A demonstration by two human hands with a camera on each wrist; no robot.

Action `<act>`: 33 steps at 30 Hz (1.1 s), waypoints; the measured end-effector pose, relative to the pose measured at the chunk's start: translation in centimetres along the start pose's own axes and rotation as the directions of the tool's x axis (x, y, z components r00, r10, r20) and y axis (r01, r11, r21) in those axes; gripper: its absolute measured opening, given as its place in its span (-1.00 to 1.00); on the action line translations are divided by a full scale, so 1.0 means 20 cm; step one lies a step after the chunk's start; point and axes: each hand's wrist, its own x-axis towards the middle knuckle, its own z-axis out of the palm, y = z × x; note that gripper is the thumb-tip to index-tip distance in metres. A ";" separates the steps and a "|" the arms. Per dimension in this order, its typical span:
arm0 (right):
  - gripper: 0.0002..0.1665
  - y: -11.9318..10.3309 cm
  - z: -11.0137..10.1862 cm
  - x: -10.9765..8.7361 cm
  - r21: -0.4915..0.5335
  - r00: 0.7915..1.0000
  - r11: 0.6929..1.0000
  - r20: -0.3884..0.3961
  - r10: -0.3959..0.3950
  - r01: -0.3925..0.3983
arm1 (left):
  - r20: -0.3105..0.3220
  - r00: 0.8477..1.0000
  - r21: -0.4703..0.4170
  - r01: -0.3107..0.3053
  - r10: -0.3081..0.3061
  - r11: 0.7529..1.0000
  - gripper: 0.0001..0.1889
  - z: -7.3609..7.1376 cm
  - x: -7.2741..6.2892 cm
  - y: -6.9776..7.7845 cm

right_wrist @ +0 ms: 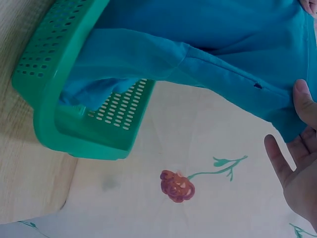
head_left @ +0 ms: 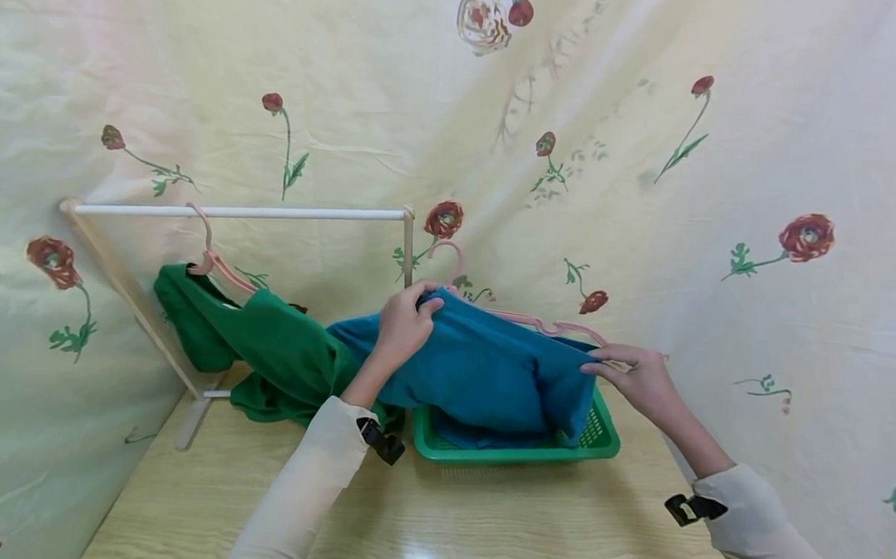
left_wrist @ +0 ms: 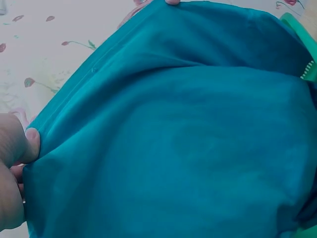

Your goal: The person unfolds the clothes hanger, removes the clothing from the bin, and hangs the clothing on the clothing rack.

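Note:
A blue garment (head_left: pixel 481 373) is stretched between both hands, its lower part lying in a green plastic basket (head_left: pixel 515 457). My left hand (head_left: pixel 404 323) pinches its upper edge near the left end, thumb in front. At the right end, my right hand (head_left: pixel 635 379) pinches the other corner between thumb and fingers; the right wrist view shows the thumb pressed on the cloth. Behind the garment's top edge is a pink hanger (head_left: pixel 517 317), its hook upright and its lower parts hidden by cloth.
A small rack (head_left: pixel 308 214) with a white rod stands at the back left. From it hangs a green garment (head_left: pixel 280 339) on another pink hanger (head_left: pixel 207 252), its lower part spreading toward the basket. Flowered cloth covers the walls around the wooden table (head_left: pixel 482 523).

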 end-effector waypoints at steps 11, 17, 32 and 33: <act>-0.80 -0.02 -0.05 0.03 -0.055 0.998 0.997 -0.031 -0.060 0.058 | 0.008 1.000 0.010 0.028 -0.028 1.000 -0.75 -0.01 0.01 -0.03; -0.79 -0.03 -0.07 0.04 -0.069 0.996 0.994 -0.027 -0.085 0.083 | 0.001 1.000 0.021 0.018 -0.018 1.000 -0.75 -0.02 0.01 -0.03; -0.70 -0.11 -0.16 0.08 -0.151 0.987 0.976 -0.008 -0.163 0.160 | 0.008 1.000 0.042 0.012 -0.012 0.999 -0.76 -0.01 0.00 -0.07; -0.70 -0.11 -0.16 0.08 -0.155 0.986 0.974 -0.011 -0.169 0.165 | 0.006 1.000 0.049 0.008 -0.008 0.999 -0.76 -0.01 0.00 -0.07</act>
